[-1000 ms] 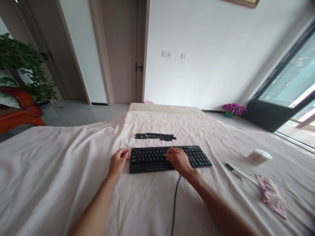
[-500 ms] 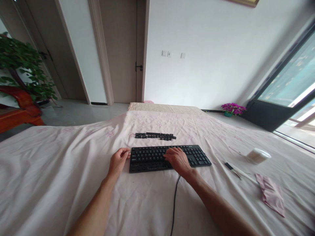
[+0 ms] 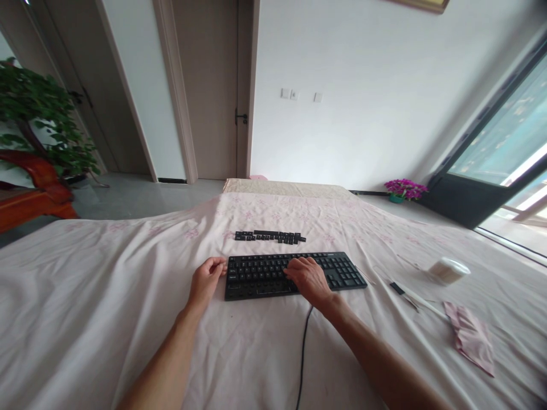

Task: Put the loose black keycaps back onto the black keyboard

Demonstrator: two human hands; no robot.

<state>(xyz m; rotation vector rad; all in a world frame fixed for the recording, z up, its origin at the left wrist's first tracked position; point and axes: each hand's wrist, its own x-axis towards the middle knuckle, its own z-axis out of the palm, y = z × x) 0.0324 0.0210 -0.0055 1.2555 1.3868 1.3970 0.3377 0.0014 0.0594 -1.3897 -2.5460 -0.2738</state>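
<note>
A black keyboard [image 3: 256, 270] lies on the pink flowered cloth, with its lower-left rows bare of keycaps. Over its middle right rests my right hand [image 3: 308, 277], fingers bent down together onto the keys; whatever they grip is hidden. My left hand [image 3: 208, 276] is beside the keyboard's left end, thumb and fingers pinched together, and anything between them is too small to make out. Behind the keyboard, several loose black keycaps [image 3: 265, 234] are laid out in rows, a long bar-shaped one among them.
The keyboard's cable [image 3: 304, 341] runs toward me over the cloth [image 3: 239, 353]. At right lie a brush [image 3: 398, 288], a folded pink cloth [image 3: 470, 336] and a clear round tub of cotton swabs or similar sticks [image 3: 448, 270].
</note>
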